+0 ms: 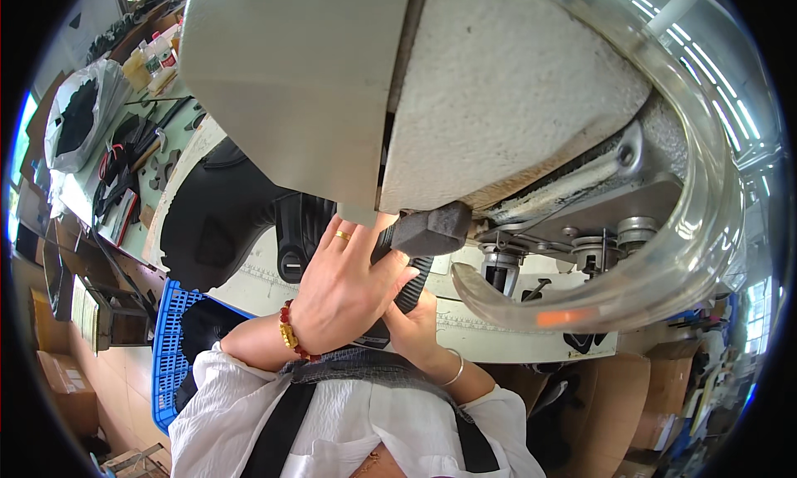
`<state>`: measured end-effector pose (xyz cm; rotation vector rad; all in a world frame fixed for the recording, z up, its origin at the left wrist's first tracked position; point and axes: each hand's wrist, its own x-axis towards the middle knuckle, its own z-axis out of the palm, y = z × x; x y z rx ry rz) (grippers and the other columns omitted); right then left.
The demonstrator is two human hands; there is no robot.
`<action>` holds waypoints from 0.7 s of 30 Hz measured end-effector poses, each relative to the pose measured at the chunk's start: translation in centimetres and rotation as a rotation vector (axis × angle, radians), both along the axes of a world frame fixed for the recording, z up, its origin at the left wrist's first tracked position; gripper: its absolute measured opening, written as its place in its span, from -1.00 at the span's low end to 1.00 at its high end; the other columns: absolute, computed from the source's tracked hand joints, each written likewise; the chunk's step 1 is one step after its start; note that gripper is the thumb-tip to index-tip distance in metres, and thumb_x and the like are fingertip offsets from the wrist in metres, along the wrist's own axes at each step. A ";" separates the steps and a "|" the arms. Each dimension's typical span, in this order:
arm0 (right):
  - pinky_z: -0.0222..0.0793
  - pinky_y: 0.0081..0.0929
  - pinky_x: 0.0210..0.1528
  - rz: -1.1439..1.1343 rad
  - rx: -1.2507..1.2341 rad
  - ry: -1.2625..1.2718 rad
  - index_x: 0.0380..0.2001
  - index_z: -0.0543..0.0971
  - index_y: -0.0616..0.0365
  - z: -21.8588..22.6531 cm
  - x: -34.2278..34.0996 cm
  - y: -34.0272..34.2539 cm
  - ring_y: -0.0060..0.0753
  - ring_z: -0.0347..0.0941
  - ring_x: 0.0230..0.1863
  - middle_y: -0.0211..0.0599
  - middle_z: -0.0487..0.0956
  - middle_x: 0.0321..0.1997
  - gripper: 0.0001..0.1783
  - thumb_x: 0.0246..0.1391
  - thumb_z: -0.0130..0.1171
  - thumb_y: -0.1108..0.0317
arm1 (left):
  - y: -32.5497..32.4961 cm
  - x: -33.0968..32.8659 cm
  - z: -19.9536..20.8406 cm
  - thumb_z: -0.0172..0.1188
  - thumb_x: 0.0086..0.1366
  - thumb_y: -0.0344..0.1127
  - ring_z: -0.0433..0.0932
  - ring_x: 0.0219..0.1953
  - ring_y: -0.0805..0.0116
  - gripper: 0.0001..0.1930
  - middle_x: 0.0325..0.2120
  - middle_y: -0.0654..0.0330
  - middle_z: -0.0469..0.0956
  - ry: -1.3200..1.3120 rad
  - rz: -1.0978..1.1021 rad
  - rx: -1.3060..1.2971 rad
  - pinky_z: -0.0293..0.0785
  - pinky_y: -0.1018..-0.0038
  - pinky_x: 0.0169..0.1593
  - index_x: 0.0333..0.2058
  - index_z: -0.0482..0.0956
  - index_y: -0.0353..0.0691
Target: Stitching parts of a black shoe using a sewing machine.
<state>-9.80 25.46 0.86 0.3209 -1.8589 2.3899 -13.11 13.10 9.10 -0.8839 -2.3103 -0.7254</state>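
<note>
Under the pale metal head of a sewing-type machine [506,88], my two hands meet on a black ribbed piece [413,289]. My left hand [344,287], wearing a ring and a red-and-gold bracelet, lies over it with the thumb bent across; its fingertips go partly out of sight beneath the machine. From below, my right hand [415,324] grips the same piece with closed fingers. A dark grey foam block [436,229] sits just above my thumbs, by the machine. Black moulded material [295,237] and a large black panel [212,221] lie left of my left hand.
A thick clear tube [714,229] curves round the right side, near metal spools [594,250]. Left of me stands a blue basket [170,353] holding dark material. Tools [124,171] and a plastic bag [79,117] cover the left bench. Cardboard boxes [664,387] stand at right.
</note>
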 end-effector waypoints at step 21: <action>0.28 -0.68 -0.40 -0.033 0.063 0.044 -0.45 0.49 0.25 -1.2 -1.3 0.6 -0.74 0.36 -0.43 -0.51 0.51 -0.45 -0.87 0.18 0.09 0.46 | 0.8 -0.8 -2.1 0.32 -0.05 -0.33 0.44 -0.51 0.25 -0.80 -0.21 -0.05 0.47 0.156 0.075 0.031 0.39 0.42 -0.39 -0.59 0.50 -0.33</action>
